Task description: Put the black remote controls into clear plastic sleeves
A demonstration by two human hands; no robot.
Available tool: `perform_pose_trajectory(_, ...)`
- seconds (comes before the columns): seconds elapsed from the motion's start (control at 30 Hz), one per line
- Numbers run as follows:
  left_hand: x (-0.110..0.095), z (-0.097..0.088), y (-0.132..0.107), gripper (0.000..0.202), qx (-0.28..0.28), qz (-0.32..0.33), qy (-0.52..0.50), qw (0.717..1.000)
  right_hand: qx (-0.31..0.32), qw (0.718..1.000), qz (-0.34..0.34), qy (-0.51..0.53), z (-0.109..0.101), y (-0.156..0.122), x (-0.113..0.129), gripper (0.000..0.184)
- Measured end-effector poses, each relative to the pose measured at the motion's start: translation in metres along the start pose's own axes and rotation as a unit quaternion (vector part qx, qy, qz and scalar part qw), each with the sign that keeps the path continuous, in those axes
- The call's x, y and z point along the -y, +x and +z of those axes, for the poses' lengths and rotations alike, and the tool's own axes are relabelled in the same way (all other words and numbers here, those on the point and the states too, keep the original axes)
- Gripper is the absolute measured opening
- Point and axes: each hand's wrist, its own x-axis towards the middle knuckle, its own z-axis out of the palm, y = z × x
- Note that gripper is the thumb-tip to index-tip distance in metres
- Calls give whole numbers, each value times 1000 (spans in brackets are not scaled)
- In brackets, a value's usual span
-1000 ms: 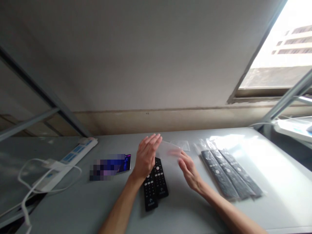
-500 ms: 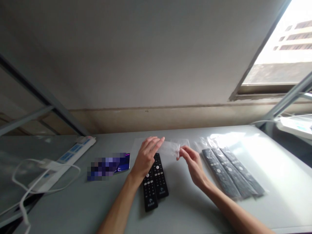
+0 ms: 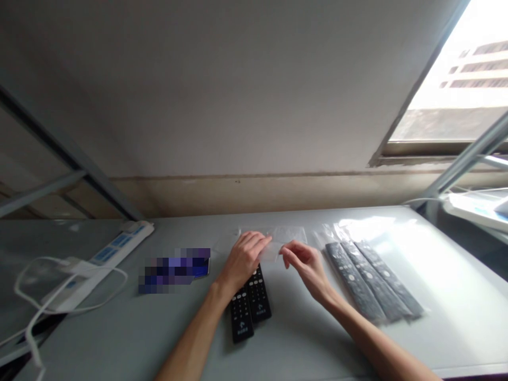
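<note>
Between my hands is a small clear plastic bag. My left hand holds its left end, fingers close together and bent over it; the thumb is hidden. With thumb and forefinger pinched, my right hand grips the bag's right edge. Two black remote controls lie side by side under and in front of my left hand: a left remote and a right remote. My left hand covers their far ends. More clear plastic lies flat on the table behind my hands.
Several black remotes in clear sleeves lie at the right. A phone, partly blurred out, lies at the left. Beyond it are a white power strip and a looped white cable. A wall stands behind the grey table.
My hands have come closer together, with less of the bag showing between them. My left hand has come down nearer the remotes and covers more of them. The view has shifted slightly.
</note>
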Motion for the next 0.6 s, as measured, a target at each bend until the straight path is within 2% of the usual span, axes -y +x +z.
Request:
perform_pose_trajectory(0.13,4,2,-2,26,-78,-20,-34,996,3,999,-45,-9,-2,-2,5,29)
perform_pose_trajectory(0.27,3,1,-3,20,-103,-42,-58,992,-21,978,-160,-128,1,-7,0,23)
perform_pose_trajectory(0.4,2,2,-3,20,-75,-25,-57,995,-41,922,-285,-260,3,-11,-8,30)
perform_pose_trajectory(0.5,1,1,-3,22,-44,-7,-44,998,-47,883,-337,-322,0,-11,-10,24)
perform_pose_trajectory(0.6,2,-3,-3,54,-8,-2,-19,1000,-33,859,-373,-350,-7,-8,-8,20)
